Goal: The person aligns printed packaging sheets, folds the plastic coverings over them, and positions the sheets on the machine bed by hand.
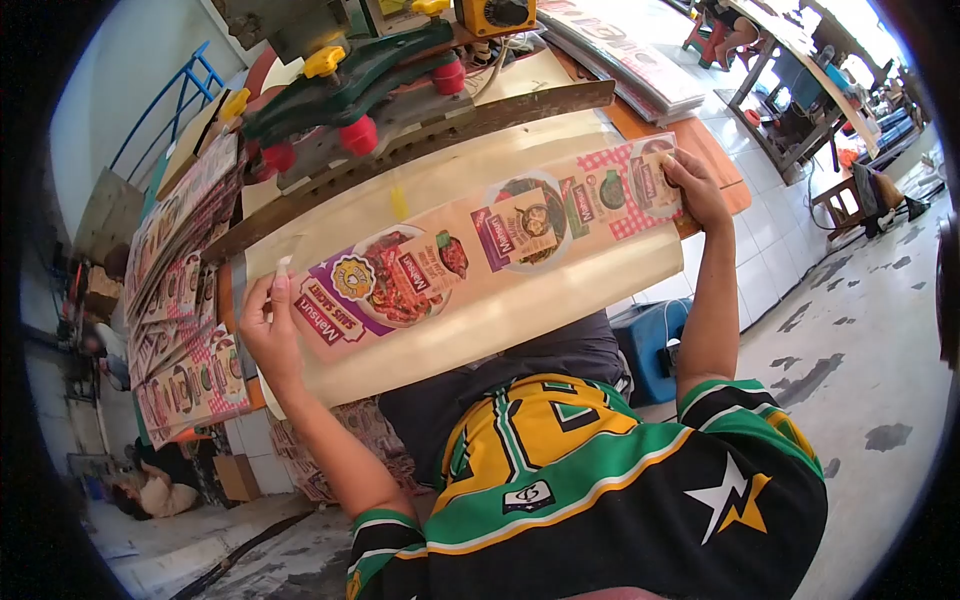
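A long printed sheet (470,245) with food pictures, purple labels and a red checked pattern lies stretched across a pale yellow sheet (560,295). My left hand (268,318) pinches its left end, thumb and fingers pressed together. At the far right end, my right hand (697,188) has thumb and fingers closed on the printed sheet's corner. Just beyond the sheet runs a long metal bar (420,150), part of a dark green machine (350,90) with red and yellow knobs.
Stacked printed sheets (185,300) hang over the table's left side. More flat printed sheets (630,55) are piled at the back right. A yellow box with a dial (497,15) stands behind the machine. A blue container (648,345) sits by my right side. People are visible farther away.
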